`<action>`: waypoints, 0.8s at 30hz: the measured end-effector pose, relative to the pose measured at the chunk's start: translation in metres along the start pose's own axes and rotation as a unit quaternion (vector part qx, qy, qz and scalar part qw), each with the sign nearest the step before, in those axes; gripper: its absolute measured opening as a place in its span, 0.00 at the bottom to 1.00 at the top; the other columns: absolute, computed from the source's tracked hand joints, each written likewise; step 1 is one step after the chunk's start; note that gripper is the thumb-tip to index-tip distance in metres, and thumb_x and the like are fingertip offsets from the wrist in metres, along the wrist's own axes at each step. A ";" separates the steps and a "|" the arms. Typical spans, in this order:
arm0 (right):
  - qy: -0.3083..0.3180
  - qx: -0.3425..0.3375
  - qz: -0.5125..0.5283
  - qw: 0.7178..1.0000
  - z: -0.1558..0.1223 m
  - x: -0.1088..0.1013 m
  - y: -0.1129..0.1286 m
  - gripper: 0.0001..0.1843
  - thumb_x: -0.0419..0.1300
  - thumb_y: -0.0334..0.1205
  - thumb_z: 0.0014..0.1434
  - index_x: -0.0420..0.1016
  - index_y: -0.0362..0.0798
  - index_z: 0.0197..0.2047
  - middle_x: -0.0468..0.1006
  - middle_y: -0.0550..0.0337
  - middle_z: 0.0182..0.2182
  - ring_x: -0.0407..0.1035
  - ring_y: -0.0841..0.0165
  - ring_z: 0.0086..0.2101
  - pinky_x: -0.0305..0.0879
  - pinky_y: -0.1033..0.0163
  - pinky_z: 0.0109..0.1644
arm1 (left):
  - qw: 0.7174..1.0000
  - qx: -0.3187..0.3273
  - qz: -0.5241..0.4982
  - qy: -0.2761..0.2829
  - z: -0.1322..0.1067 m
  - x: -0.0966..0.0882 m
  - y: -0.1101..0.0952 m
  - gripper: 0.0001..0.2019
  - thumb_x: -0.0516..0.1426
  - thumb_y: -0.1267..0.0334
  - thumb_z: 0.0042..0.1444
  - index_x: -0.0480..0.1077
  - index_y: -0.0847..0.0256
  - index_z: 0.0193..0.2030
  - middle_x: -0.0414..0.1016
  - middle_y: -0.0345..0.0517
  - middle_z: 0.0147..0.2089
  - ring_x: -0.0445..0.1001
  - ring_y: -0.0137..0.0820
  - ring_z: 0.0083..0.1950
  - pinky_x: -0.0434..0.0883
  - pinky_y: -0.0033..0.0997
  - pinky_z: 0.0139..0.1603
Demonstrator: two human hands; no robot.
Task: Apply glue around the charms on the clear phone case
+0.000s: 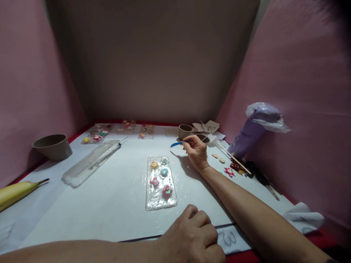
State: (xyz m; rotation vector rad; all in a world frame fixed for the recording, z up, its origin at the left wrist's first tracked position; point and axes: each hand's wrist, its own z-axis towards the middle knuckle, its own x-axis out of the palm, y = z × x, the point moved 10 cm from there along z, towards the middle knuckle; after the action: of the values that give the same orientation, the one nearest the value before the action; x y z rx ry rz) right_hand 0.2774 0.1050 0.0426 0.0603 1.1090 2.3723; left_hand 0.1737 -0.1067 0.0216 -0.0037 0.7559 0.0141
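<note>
A clear phone case (161, 183) lies flat in the middle of the white sheet, with several coloured charms stuck on it. Beyond its far right corner, my right hand (196, 152) pinches a thin blue-tipped tool (178, 143) that points left. My left hand (194, 236) rests near the front edge as a loose fist, and nothing shows in it. More loose charms (229, 171) lie to the right of my right wrist.
A grey bowl (52, 146) and a banana (16, 191) sit at the left. A clear plastic packet (91, 163) lies left of centre. Charm packets (126, 128) line the back. Small paper cups (185, 131), a purple tube (253, 131) and a wooden stick (233, 157) are at the right.
</note>
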 end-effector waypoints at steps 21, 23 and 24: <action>-0.001 0.005 -0.002 1.000 0.000 0.000 -0.001 0.04 0.60 0.39 0.52 0.70 0.48 0.33 0.72 0.65 0.20 0.65 0.72 0.22 0.62 0.66 0.26 | 1.000 0.006 0.009 0.024 -0.005 0.013 0.001 0.12 0.59 0.67 0.59 0.59 0.62 0.29 0.64 0.37 0.26 0.63 0.31 0.34 0.53 0.32 0.35; 0.000 0.003 -0.002 1.000 0.000 0.000 0.000 0.05 0.60 0.39 0.52 0.70 0.48 0.33 0.72 0.65 0.20 0.65 0.72 0.22 0.62 0.66 0.26 | 1.000 0.006 0.008 0.027 -0.005 0.015 0.001 0.12 0.59 0.68 0.59 0.59 0.62 0.28 0.64 0.37 0.27 0.63 0.30 0.34 0.53 0.32 0.35; 0.000 0.002 -0.002 1.000 0.000 0.000 0.000 0.05 0.60 0.39 0.52 0.70 0.48 0.33 0.72 0.65 0.21 0.65 0.72 0.22 0.62 0.66 0.26 | 1.000 0.006 0.007 0.028 -0.005 0.015 0.001 0.12 0.60 0.68 0.59 0.59 0.62 0.28 0.64 0.37 0.26 0.63 0.30 0.33 0.53 0.32 0.34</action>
State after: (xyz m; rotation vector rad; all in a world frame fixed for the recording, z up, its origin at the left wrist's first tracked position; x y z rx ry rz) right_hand 0.2771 0.1046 0.0427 0.0582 1.1125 2.3675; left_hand 0.1811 -0.1054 0.0074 0.0138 0.8111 0.0231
